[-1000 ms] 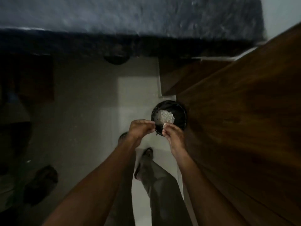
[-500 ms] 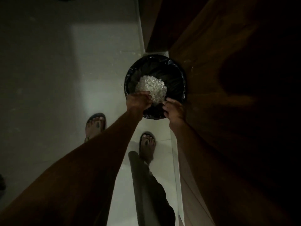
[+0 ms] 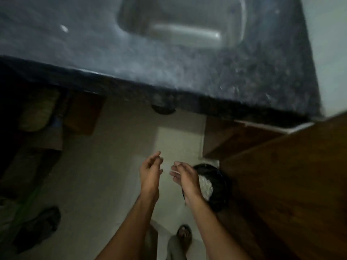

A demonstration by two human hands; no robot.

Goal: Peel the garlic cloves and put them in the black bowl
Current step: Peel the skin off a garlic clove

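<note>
Bin [image 3: 218, 186] against cabinet [image 3: 291, 184]; left grip [image 3: 150, 171], right grip [image 3: 185, 175] apart, fingers loose, empty; floor [image 3: 112, 175] between.

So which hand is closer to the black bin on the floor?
Right. The right hand overlaps the black bin's left rim in view. The left hand hangs further left, over bare floor, clear of it.

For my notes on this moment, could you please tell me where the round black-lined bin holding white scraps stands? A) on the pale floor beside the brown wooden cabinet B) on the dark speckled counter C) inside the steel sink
A: the round black-lined bin stands on the pale floor, against the brown wooden cabinet, below the right hand.
</note>
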